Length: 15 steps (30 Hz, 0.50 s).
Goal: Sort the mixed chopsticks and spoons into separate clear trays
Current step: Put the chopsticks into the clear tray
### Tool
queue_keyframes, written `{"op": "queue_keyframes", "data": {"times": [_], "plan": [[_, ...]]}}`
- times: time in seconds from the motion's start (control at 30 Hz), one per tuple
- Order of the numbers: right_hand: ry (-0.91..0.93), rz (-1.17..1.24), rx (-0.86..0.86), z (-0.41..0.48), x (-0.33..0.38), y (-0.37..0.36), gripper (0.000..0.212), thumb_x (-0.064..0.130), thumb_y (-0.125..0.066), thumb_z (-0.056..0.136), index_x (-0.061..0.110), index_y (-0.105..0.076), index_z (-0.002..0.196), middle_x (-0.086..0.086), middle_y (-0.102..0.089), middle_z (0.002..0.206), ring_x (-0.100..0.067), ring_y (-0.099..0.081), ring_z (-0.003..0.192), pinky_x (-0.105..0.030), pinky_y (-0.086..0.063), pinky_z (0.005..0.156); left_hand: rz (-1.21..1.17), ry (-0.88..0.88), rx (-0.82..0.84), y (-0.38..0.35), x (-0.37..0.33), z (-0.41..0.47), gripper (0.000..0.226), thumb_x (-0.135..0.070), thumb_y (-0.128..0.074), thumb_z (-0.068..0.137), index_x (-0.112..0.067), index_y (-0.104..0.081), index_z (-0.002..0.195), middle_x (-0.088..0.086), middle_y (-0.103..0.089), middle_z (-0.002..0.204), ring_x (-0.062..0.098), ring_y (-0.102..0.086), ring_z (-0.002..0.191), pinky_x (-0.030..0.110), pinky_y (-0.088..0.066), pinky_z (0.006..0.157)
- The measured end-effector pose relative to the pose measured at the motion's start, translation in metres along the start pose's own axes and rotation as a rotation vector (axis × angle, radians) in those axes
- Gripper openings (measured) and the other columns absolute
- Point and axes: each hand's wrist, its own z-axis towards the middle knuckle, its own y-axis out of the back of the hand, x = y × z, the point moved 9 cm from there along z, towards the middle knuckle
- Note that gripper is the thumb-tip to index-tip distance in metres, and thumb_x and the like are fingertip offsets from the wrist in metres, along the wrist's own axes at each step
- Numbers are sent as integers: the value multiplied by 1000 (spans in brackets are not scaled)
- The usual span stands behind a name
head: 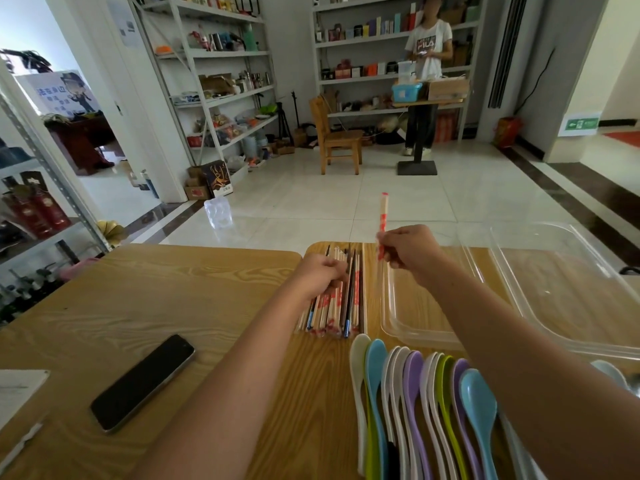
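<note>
Head view, sorting in progress. The left hand point(320, 273) lies on the chopstick bundle point(332, 311), its grip curled around several sticks. This probably steadies the bundle so that 1 item can be drawn out without scattering the rest.

The right hand point(408, 252) pinches a wrapped chopstick pair point(383, 211) between fingers and thumb. It holds the pair nearly upright, just right of the bundle and at the left edge of the near clear tray point(415, 338). The raised hold probably clears the tray rim before the pair is laid inside.

The bundle rests on the tabletop point(173, 289), parallel to the tray's left wall, and mixes paper-wrapped pairs with a few dark sticks. The spoons point(415, 393) lie in 1 overlapping row at the near edge, bowls pointing away from the viewer, close to both hands and well apart from the chopsticks.

Containers: the near clear tray shows no contents. A far clear tray point(554, 233) overlaps it on the right and also shows none, so sorting appears barely begun. A phone point(143, 382) lies well to the left.
</note>
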Motion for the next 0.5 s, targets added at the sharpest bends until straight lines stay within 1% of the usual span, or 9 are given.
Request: {"op": "queue_keyframes", "data": {"times": [0.07,0.13,0.23,0.27,0.3,0.37,0.43,0.5], "plan": [[-54,-40,-99,7,-7,25,18,14,-64,93,-4,-65,93,-11,-65,72,-12,-53,50,-22,-47,48,182,-32,-124,20,7,3,18,-23,-59,97,-10,-67,106,1,-69,103,13,-64,79,29,-54,75],[-146,-152,-146,14,-25,41,16,10,-63,94,-6,-65,90,-11,-64,70,-13,-53,47,-22,-44,42,313,-26,-206,34,18,7,16,-25,-60,97,-12,-69,98,-2,-68,106,11,-62,74,29,-50,75],[-241,-304,-111,23,-57,44,15,6,-63,93,-7,-66,88,-12,-66,67,-14,-55,47,-23,-44,42,391,40,-230,41,39,13,22,-27,-60,96,-7,-71,98,0,-66,93,2,-50,64,27,-43,76],[-251,-339,-98,24,-65,42,15,6,-64,93,-7,-66,88,-13,-66,68,-14,-55,48,-23,-44,43,400,56,-228,42,44,15,21,-28,-60,96,-9,-70,96,-1,-63,86,1,-48,62,25,-42,76],[-254,-368,-90,24,-72,40,15,7,-64,93,-7,-66,88,-14,-67,70,-14,-55,48,-23,-44,43,406,70,-232,42,48,15,18,-29,-61,96,-12,-67,92,-3,-59,81,2,-45,61,22,-41,72],[-250,-416,-91,23,-79,35,16,9,-65,93,-6,-66,88,-15,-70,75,-14,-57,50,-24,-45,45,411,87,-243,44,53,16,17,-30,-61,95,-16,-60,85,-3,-52,77,3,-39,57,21,-34,57],[-256,-444,-98,22,-82,31,16,11,-65,93,-5,-66,88,-15,-71,77,-15,-58,52,-24,-46,46,406,100,-237,44,60,19,18,-32,-61,95,-18,-59,85,-6,-47,74,4,-35,56,20,-30,53],[-270,-488,-97,20,-85,28,16,12,-65,93,-4,-66,89,-14,-70,77,-14,-58,51,-23,-45,44,404,118,-234,45,62,19,18,-32,-61,95,-18,-59,85,-10,-44,69,3,-35,55,20,-30,53]]}}
